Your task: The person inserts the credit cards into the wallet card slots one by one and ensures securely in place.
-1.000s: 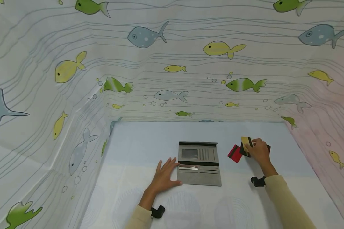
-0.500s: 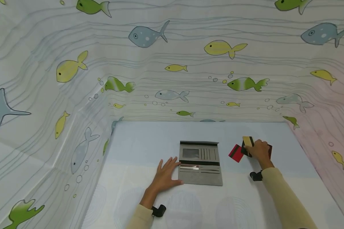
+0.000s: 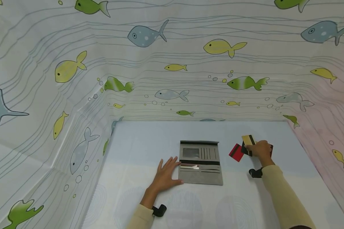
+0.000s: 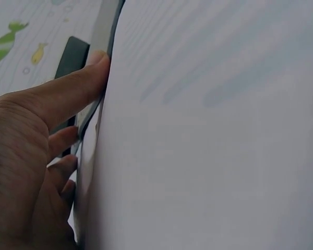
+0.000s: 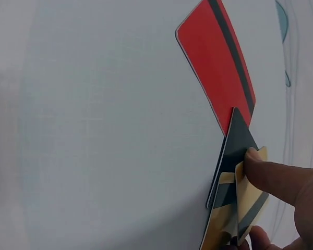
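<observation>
A grey wallet lies unfolded on the white table, its card slots and a clear window showing. My left hand rests at its left side with fingers spread, the thumb touching the lower left corner. Off to the right, my right hand pinches a gold card with a dark stripe. Another gold card shows beside it in the right wrist view. Beneath is a black card, which overlaps the corner of a red card. Part of a dark card shows past the right hand.
Fish-printed sheeting rises behind the table and along both sides. Each wrist carries a small black camera, the left one and the right one.
The right hand and forearm have shifted slightly, with the fingers staying at the cards. The left hand and the wallet have stayed in place; the head view has moved a little.
</observation>
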`<action>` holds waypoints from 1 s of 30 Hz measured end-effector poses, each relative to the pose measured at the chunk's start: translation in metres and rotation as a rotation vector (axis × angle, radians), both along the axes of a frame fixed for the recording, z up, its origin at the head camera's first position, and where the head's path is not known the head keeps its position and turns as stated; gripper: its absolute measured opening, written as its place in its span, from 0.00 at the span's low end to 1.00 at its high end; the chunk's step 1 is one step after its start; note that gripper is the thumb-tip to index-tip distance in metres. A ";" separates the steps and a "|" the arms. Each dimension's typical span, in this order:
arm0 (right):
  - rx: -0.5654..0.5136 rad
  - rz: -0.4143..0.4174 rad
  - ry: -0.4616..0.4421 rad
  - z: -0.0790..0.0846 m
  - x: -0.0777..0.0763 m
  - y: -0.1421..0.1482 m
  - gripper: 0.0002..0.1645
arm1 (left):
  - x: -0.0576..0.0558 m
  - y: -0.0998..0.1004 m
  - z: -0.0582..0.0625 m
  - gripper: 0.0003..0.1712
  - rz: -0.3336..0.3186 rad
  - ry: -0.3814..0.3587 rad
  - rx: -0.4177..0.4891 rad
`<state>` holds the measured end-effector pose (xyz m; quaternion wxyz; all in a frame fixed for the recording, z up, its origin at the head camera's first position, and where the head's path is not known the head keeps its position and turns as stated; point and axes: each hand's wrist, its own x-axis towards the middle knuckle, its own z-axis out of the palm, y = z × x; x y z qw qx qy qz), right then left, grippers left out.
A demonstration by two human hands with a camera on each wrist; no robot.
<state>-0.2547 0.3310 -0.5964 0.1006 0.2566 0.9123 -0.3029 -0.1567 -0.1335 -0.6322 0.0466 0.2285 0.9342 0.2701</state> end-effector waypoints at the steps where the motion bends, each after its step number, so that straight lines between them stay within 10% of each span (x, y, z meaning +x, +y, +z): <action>1: -0.019 -0.017 0.009 0.000 0.001 -0.001 0.48 | 0.000 0.000 0.000 0.49 0.001 -0.003 -0.004; 15: 0.004 -0.016 0.308 -0.004 0.005 -0.006 0.25 | -0.001 0.002 0.001 0.49 0.002 -0.014 -0.011; 30: -0.095 -0.024 0.375 0.035 0.018 -0.020 0.21 | -0.002 0.001 -0.001 0.49 0.005 -0.027 -0.009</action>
